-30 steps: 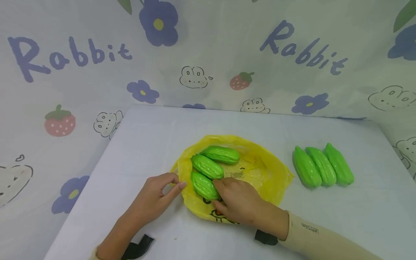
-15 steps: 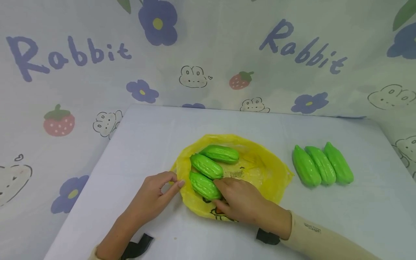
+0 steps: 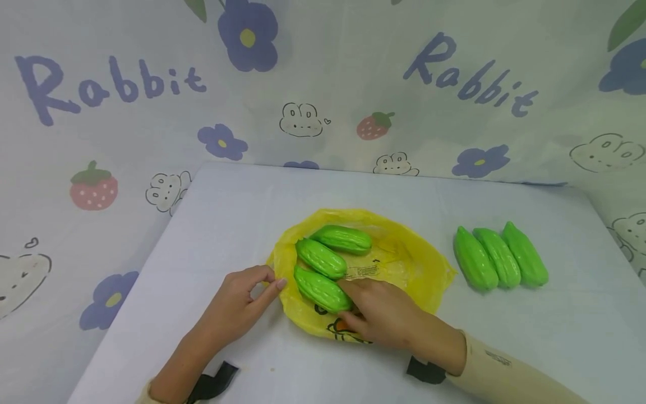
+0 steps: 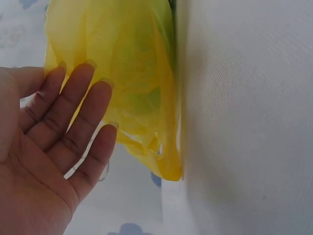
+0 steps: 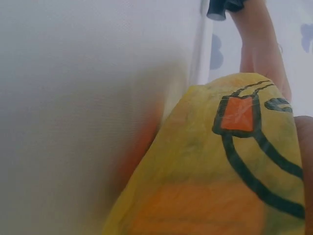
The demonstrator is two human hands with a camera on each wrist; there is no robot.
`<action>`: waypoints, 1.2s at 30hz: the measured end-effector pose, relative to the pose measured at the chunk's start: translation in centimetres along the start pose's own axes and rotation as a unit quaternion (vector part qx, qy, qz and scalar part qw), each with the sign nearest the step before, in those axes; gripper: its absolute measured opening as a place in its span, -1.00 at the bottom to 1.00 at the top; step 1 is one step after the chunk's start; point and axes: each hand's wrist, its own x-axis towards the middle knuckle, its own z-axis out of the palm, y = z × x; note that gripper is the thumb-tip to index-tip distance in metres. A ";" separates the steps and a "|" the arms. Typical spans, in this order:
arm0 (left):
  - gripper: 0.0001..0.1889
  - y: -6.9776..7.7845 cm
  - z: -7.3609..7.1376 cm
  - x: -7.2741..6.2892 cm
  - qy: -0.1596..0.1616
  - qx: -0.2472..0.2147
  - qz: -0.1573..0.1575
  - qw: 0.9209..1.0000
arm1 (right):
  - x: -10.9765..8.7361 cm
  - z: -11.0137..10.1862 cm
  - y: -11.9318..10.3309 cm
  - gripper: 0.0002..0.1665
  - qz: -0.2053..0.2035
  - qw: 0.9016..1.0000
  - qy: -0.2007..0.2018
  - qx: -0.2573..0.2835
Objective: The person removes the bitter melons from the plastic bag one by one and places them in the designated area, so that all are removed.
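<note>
Shifted slightly right: right hand [image 3: 386, 314], nearest glossy green ridged gourd [image 3: 319, 289].
Gourd's end is held, grip half-closed; rim of thin yellow plastic bag [image 3: 416, 272] is pinched by left hand [image 3: 242, 303].

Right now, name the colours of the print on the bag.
Orange, with dark lines: the print on the bag shows best in the right wrist view.

White counter [image 3: 242, 213] before a pale rabbit-print backdrop [image 3: 343, 67]
Purple flowers [image 3: 247, 38], red strawberries [image 3: 93, 191] and violet "Rabbit" lettering [image 3: 92, 94] dot the backdrop; light falls soft and even.
</note>
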 end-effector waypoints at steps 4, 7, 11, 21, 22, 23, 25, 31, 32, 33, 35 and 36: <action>-0.77 0.0 0.0 0.0 0.002 0.001 0.002 1.000 | -0.3 -0.2 0.1 -0.63 -0.004 1.000 -0.001 0.010; -0.76 0.0 -0.1 0.0 0.002 0.002 0.000 1.000 | -0.6 -0.5 0.1 -0.57 0.001 1.000 -0.005 0.019; -0.76 0.1 -0.2 0.0 0.000 0.002 -0.005 1.000 | -1.0 -0.9 0.2 -0.48 0.013 1.000 -0.009 0.022; -0.75 -0.1 -0.1 0.0 0.010 0.007 0.000 1.000 | -2.3 -1.9 0.4 -0.43 0.014 1.000 0.003 0.009; -0.75 -0.1 -0.1 0.0 0.009 0.006 -0.004 1.000 | -2.5 -2.0 0.4 -0.42 0.014 1.000 0.006 0.009; -0.74 -0.1 -0.1 -0.1 0.007 0.005 -0.008 1.000 | -2.8 -2.2 0.4 -0.42 0.015 1.000 0.010 0.008; -0.72 -0.1 -0.1 -0.1 0.002 0.001 -0.016 1.000 | -3.2 -2.5 0.5 -0.41 0.015 1.000 0.019 0.007; -0.68 -0.1 -0.2 -0.2 -0.001 -0.008 -0.028 1.000 | -4.8 -3.5 0.6 -0.39 0.031 0.998 0.050 -0.003; -0.68 -0.1 -0.2 -0.2 -0.001 -0.008 -0.027 1.000 | -5.1 -3.6 0.6 -0.39 0.032 0.998 0.057 -0.005; -0.67 -0.1 -0.2 -0.2 -0.001 -0.009 -0.026 1.000 | -5.4 -3.8 0.6 -0.39 0.033 0.997 0.066 -0.007; -0.67 -0.1 -0.2 -0.2 0.000 -0.011 -0.024 1.000 | -5.9 -4.1 0.7 -0.38 0.037 0.996 0.081 -0.012; -0.67 -0.2 -0.2 -0.2 0.001 -0.010 -0.023 1.000 | -6.1 -4.2 0.8 -0.38 0.040 0.995 0.089 -0.015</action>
